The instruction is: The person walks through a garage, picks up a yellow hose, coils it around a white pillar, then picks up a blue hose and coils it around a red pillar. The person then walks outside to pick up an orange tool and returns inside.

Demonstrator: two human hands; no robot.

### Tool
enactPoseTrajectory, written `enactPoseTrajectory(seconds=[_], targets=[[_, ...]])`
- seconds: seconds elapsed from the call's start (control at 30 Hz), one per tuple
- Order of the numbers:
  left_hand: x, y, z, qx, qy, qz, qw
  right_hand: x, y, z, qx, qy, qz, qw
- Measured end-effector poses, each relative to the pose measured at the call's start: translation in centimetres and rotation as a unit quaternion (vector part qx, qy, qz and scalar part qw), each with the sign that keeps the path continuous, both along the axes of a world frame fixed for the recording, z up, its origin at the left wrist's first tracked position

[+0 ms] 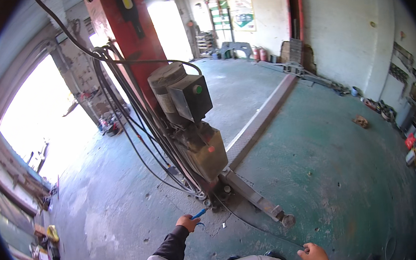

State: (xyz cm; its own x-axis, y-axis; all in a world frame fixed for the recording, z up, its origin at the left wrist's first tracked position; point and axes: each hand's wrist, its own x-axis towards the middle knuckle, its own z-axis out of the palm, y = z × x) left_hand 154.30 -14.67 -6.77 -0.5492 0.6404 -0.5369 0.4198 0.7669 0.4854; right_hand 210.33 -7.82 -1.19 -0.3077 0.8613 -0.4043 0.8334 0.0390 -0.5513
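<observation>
My left hand (188, 223) is closed around a slim blue hand tool (199, 213). Its tip points at the foot of the red lift column (152, 42), and a curved blue part shows below my fingers; the exact kind is too small to tell. Low on the right, my right hand (314, 255) is closed on a thin dark hose or cable (257, 228). That line runs across the floor from the column's base to my fingers. Fixed to the column are a motor with a black box (191, 97) and a yellowish tank (205, 155).
A lift arm (254, 195) sticks out from the column's base toward the right. Several dark hoses (132, 120) hang down its left side. A long metal floor cover (262, 117) reaches to the far wall, where red fire extinguishers (259, 54) stand. Clutter (412, 148) lines the right wall.
</observation>
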Motion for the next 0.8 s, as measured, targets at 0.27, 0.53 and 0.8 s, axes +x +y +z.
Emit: enactPoseTrajectory(seconds=[0.27,0.53,0.8], targets=[[6.9,-0.5,7.5,0.048,0.004,-0.017,0.999,0.0,12.1,0.9,0.020,0.023,0.056,0.998],[18.2,16.1,12.3,0.170,-0.018,-0.381,0.908,-1.9,15.7,0.8,0.093,0.142,0.113,0.979],[37.5,31.1,14.9,0.314,-0.048,-0.639,0.700,8.4,17.5,4.3,0.099,0.209,-0.021,0.973]])
